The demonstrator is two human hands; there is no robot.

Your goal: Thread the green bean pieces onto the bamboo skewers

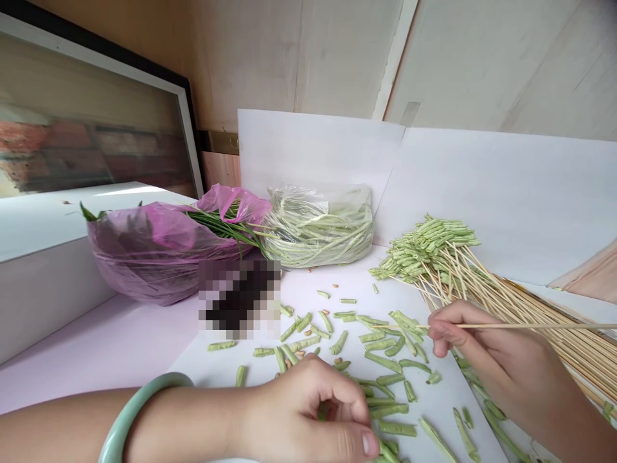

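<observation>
My right hand (496, 360) pinches a thin bamboo skewer (530, 326), held level with its tip pointing left. That tip passes over cut green bean pieces (407, 325); whether any are threaded on it I cannot tell. Low in the middle, my left hand (313, 411), below a pale green bangle (139, 411), is curled with thumb and fingers closing at a bean piece (388, 452). Its palm side is partly hidden. Many more cut pieces (383, 362) lie scattered on the white sheet (193, 360) around both hands.
At the back right lies a pile of bean-loaded skewers (434, 244), their bare sticks fanning toward my right hand. A clear bag of long beans (321, 228) and a purple bag of greens (159, 257) stand behind. White boards (318, 148) line the back. A pixelated patch hides something.
</observation>
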